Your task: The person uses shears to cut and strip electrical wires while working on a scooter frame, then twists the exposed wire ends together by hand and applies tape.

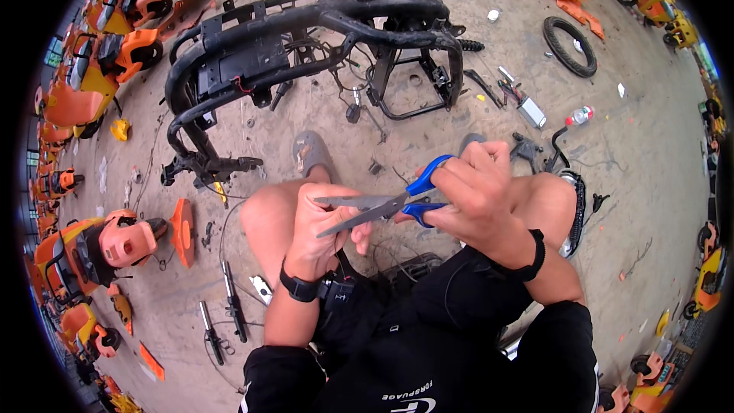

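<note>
My right hand [478, 191] grips a pair of scissors [386, 206] by the blue handles, fingers wrapped round the loops. Their two metal blades are spread apart and point left, across my left hand [312, 222]. That hand is closed, its fingers curled partly behind the blades. What it holds, if anything, is too small or hidden to name; a thin dark strand shows just under it. Both hands are above my lap, between my bent knees. Beyond my feet a bare black scooter frame [329, 19] stands on the floor, with loose wires hanging from it.
Shock absorbers [232, 302] lie at left on the concrete floor. Orange-and-yellow scooters [115, 241] line the left side. To the right are a tyre [569, 47], a silver box with wires [531, 112], a plastic bottle [581, 115] and a black bracket [525, 151].
</note>
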### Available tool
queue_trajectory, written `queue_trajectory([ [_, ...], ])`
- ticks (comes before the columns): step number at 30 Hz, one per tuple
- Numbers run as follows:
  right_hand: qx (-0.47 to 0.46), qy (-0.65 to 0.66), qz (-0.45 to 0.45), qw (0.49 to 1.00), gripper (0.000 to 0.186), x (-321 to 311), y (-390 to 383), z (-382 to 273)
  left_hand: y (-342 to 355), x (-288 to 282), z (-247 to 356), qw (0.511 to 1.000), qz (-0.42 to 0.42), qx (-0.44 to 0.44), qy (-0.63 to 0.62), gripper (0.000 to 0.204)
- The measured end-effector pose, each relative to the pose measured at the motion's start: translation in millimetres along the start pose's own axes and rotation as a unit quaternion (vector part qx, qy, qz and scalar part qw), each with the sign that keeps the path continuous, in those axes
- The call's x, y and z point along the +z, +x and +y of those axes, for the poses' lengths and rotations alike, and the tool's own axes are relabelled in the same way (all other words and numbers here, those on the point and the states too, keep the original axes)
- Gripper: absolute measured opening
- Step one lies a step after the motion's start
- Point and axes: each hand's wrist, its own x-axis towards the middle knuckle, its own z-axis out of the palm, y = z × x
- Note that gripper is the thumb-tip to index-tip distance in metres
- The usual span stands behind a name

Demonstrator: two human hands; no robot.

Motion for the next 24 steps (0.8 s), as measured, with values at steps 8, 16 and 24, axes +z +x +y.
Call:
queue_trajectory([
  [8,-0.010,0.009,0.019,1.000,0.037,1.5,-4.1,6.3,0.1,6.6,-1.3,0.999,0.041,-0.020,-0.004,0.025],
  [16,0.000,-0.036,-0.013,0.999,0.037,5.4,-4.9,6.4,-0.5,-2.8,2.2,0.998,-0.004,-0.051,-0.022,0.021],
  [24,0.038,-0.028,-0.014,0.999,0.041,7.3,-6.9,1.7,2.5,7.2,2.8,0.997,0.007,-0.071,0.037,0.017],
])
